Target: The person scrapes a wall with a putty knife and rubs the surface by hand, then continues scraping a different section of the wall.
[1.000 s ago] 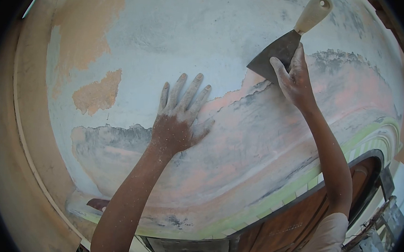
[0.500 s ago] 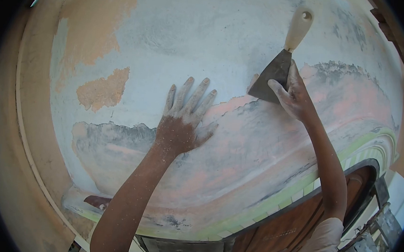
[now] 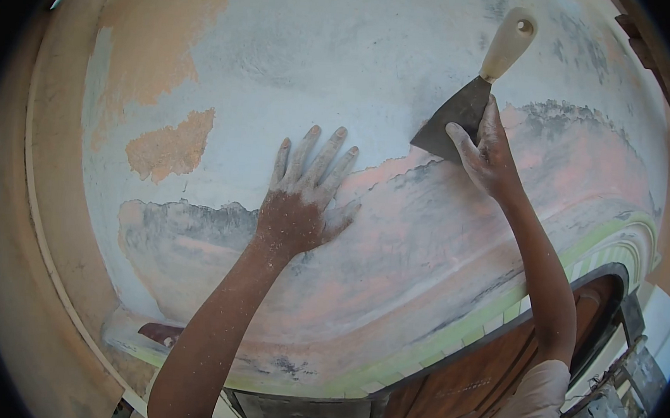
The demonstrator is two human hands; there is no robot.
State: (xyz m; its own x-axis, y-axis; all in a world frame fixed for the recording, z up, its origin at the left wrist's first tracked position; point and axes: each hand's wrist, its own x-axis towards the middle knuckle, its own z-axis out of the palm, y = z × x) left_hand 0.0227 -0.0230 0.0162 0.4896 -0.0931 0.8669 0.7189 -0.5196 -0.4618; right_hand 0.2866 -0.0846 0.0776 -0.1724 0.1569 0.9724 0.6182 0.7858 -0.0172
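Putty knife (image 3: 466,105) is in the right hand (image 3: 494,162), well to the right of the left fingers and slightly higher. Its dark, tapered blade is pinched between the right fingers: the thumb lies across the near face, and one finger runs along the right edge towards the neck. The remaining right fingers are largely hidden behind the blade. The pale handle (image 3: 508,46), with a hole near its end, points up and to the right, above the right fingertips. The lower-left corner of the blade sits beside a pink strip; contact between blade and wall cannot be confirmed from this view.

Left hand (image 3: 298,199) lies with its back to the viewer against the painted wall (image 3: 345,62). The left fingers are spread wide, hold nothing, and bear pale dust; the thumb stands apart on the right.

Wall condition: pale blue paint extends above the left fingertips. A ragged, dark-edged boundary (image 3: 194,219) runs to the left of the left hand. A tan patch (image 3: 170,147) lies to the left of the left fingers, a larger one (image 3: 161,34) further up and left. Pink and grey mottled surfacing (image 3: 361,273) spreads below both sets of fingers. Further down are green moulding (image 3: 418,358) and a brown wooden door (image 3: 446,391).
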